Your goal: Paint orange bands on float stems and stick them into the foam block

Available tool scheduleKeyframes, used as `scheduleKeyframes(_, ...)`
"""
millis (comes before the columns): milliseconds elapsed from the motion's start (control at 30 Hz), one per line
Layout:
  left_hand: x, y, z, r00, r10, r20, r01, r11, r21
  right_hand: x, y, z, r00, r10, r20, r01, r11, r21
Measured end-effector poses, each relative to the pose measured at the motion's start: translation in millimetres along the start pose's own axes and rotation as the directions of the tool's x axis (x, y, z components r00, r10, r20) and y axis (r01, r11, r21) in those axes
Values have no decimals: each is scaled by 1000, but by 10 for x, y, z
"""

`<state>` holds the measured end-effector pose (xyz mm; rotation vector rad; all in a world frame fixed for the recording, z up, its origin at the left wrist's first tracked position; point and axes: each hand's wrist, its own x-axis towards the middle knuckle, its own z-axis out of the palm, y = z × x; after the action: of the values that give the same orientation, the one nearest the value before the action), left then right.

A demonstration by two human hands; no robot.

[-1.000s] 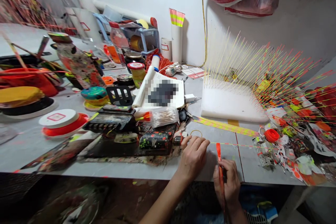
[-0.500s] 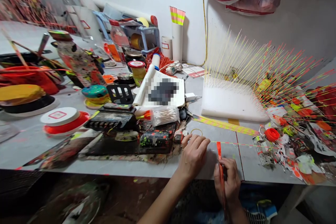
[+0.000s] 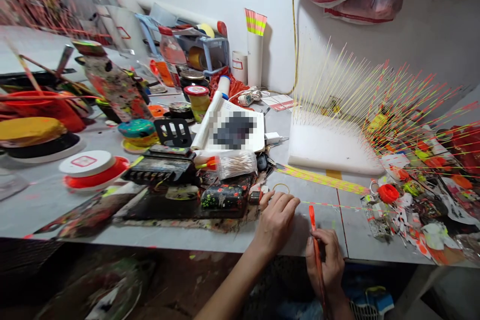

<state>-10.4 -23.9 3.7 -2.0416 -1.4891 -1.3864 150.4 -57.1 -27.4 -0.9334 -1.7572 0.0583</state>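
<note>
Right hand grips one brush; left hand, fingers closed, apparently pinches one thin stick. Brush tip slightly lower than before.

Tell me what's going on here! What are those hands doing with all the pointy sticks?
The person's right hand holds an orange brush upright, its tip just below a thin striped stick. The left hand is at one end of that stick, beside a paint-spotted black cylinder; its exact grip is hidden. Behind them, lots of thin sticks stand in a white block.
</note>
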Motion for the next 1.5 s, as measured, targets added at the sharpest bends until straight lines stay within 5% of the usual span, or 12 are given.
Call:
scheduleKeyframes(333, -51, -143, -131, 999, -43, 17, 41, 996, 81, 39, -123, 125, 998, -60, 30, 59, 997, 39)
scheduleKeyframes(1000, -55, -130, -114, 999, -37, -28, 39, 996, 80, 105, -98, 222, 996, -88, 3, 88, 995, -36)
scheduleKeyframes(1500, -79, -181, -151, 998, -50, -41, 52, 997, 62, 55, -236, 238, 990, -130, 49, 125, 989, 84)
